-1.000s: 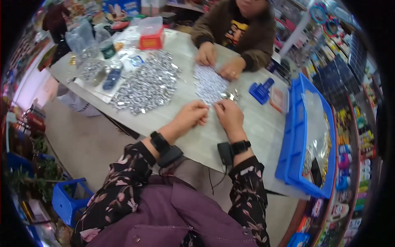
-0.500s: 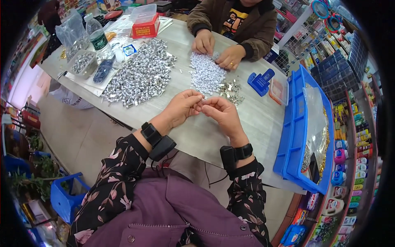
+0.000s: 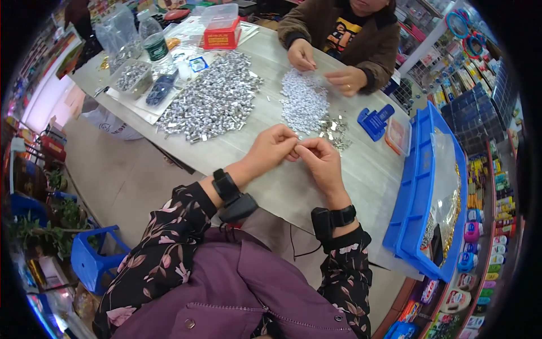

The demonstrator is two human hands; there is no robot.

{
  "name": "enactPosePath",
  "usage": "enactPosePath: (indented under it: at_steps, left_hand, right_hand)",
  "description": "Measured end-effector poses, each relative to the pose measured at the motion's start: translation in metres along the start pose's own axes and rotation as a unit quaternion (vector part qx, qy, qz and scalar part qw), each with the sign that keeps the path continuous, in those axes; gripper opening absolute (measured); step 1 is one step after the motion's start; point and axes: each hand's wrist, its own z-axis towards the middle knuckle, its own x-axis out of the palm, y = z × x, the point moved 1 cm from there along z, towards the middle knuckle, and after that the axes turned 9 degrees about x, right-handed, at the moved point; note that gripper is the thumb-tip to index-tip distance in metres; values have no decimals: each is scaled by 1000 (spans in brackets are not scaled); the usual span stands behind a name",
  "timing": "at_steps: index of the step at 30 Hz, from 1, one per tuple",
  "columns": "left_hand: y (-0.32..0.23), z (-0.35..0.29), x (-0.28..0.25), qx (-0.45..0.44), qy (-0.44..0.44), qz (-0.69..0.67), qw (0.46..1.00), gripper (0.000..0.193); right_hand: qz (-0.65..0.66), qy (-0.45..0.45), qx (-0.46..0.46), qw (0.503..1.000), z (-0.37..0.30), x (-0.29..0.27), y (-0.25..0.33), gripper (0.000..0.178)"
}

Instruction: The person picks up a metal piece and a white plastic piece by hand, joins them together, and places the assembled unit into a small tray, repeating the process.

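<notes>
At the centre of the head view, the left hand (image 3: 272, 149) and right hand (image 3: 322, 163) meet, fingertips pinched together; I cannot tell what is between them. Just above lie white beads (image 3: 305, 103), with metal bits (image 3: 337, 133) beside them; a silvery pile (image 3: 212, 101) spreads upper left. At right stands 1 blue tray (image 3: 402, 213).

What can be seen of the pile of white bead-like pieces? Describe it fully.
The pile of white bead-like pieces is a loose, elongated spread of many tiny, plastic-looking bits, too small to identify. It lies on the pale table, just beyond the person's left hand and right hand; its near right side meets scattered metallic pieces.
</notes>
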Motion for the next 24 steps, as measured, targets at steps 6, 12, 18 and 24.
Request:
enactPosePath:
  at_steps: [6,12,18,24]
  left_hand:
    - [-7,-8,7,91,36,226,969,16]
    - [3,-15,7,182,33,364,913,17]
    - [5,-14,8,171,35,359,917,16]
    - [-8,-3,0,30,48,169,984,17]
  right_hand:
    - [38,32,32,998,1,-3,-1,14]
    - [-36,33,52,997,-4,-5,3,13]
    - [-69,36,51,996,1,-6,0,12]
    - [7,32,30,999,7,-2,-13,15]
